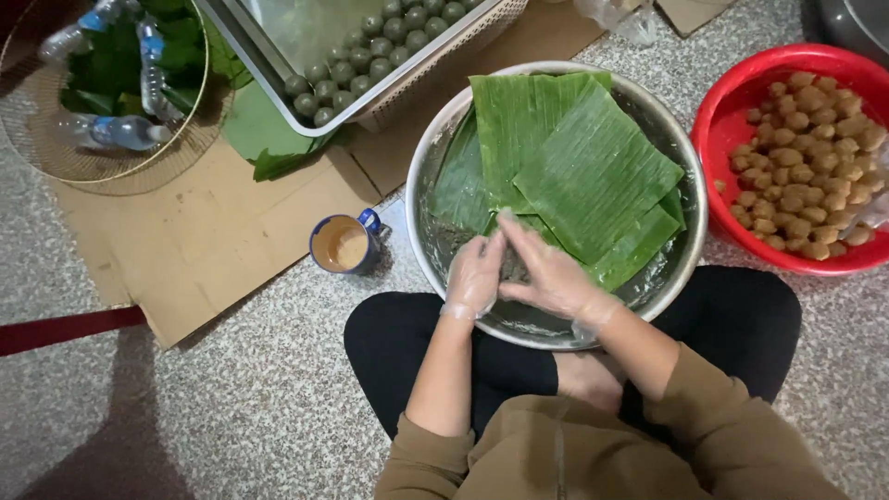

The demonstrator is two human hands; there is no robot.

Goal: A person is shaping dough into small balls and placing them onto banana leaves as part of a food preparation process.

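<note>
Both my hands wear thin clear gloves and are pressed together over the near part of a large metal bowl [690,176]. My left hand [474,274] and my right hand [546,268] cup a lump of dark green dough [512,268] between them; most of the lump is hidden. Broad green banana leaves [574,167] cover the rest of the bowl's contents. I sit cross-legged on the speckled floor with the bowl against my legs.
A red basin [718,125] of small brown filling balls stands at the right. A metal tray [278,65] of several dark green balls lies beyond the bowl. A blue mug [344,245] of brownish liquid sits on cardboard [204,231]. A wire basket [56,139] holds leaves and plastic bottles.
</note>
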